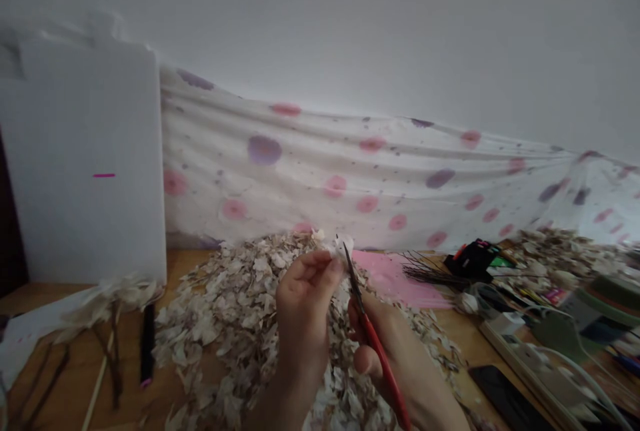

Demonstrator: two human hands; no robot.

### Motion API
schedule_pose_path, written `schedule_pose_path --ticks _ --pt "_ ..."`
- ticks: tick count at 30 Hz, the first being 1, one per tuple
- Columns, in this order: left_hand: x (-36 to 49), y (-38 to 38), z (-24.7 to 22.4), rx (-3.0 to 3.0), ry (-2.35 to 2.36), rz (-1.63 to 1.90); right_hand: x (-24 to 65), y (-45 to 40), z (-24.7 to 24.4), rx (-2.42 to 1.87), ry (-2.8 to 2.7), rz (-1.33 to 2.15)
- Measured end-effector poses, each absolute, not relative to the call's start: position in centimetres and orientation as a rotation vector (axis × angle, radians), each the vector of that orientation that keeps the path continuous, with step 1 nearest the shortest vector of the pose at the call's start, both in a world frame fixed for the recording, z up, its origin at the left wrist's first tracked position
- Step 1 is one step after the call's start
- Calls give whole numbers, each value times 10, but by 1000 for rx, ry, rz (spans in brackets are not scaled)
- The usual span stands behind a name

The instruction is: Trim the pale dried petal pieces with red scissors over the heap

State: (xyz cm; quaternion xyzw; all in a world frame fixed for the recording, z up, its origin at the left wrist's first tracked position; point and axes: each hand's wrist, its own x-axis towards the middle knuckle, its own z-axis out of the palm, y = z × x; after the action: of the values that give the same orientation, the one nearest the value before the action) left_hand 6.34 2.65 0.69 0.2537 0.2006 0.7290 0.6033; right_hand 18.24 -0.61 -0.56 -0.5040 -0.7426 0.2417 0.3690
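My left hand (pixel 306 301) is closed in a pinch on a small white petal-like piece (pixel 344 243), over the middle of the table. In my right hand (pixel 393 351) is a pair of scissors (pixel 373 338) with red handles, its dark blades pointing up and away beside the white piece. Whether the blades touch that piece, I cannot tell. Beneath both hands spreads a large heap of pale, dried-looking petals (pixel 225 331).
Behind the heap hangs a spotted cloth (pixel 310 164); a white board (pixel 90 151) stands left. A black marker (pixel 147 344) and stemmed pale flowers (pixel 115 304) lie left. To the right are a pink sheet (pixel 395 278), dark wires (pixel 430 274), a power strip (pixel 535 378) and a phone (pixel 507 398).
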Motion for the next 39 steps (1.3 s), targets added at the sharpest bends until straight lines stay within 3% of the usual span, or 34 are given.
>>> schedule_pose_path --ticks 39 --pt "28 40 13 853 527 1507 202 -5 8 -1531 -2010 584"
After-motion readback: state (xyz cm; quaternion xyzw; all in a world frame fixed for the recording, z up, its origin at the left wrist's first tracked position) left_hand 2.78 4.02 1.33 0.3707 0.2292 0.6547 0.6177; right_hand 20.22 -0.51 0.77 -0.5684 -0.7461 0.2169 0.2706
